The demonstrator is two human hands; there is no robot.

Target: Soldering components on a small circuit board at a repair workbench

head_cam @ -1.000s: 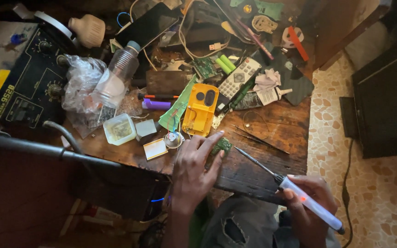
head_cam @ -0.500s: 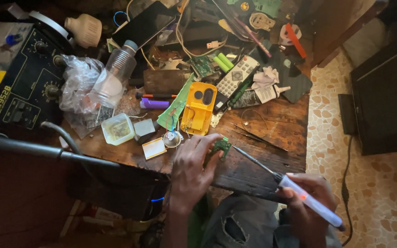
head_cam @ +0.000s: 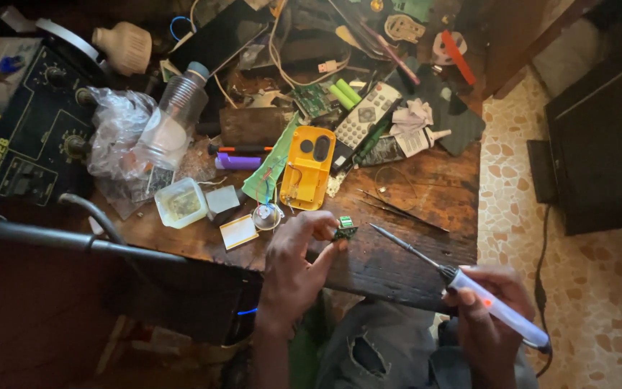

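Observation:
My left hand [head_cam: 295,263] pinches a small green circuit board [head_cam: 344,227] between thumb and fingers, just above the dark wooden workbench [head_cam: 426,194]. My right hand [head_cam: 491,310] grips a white soldering iron [head_cam: 494,306] by its handle; the thin metal tip [head_cam: 379,229] points left and stops a short way right of the board, apart from it. A yellow plastic housing [head_cam: 308,167] lies face up just beyond my left hand.
The bench's back is cluttered: a black rework station [head_cam: 26,148] at left, a clear bottle [head_cam: 174,115] on a plastic bag, a small plastic tub [head_cam: 180,203], a grey remote control [head_cam: 367,115], tweezers [head_cam: 401,209], cables. A tiled floor [head_cam: 541,216] and a black box [head_cam: 599,144] lie at right.
My left hand has lifted the small board off the bench into a pinch. The soldering iron's tip has shifted slightly right and sits a little farther from the board.

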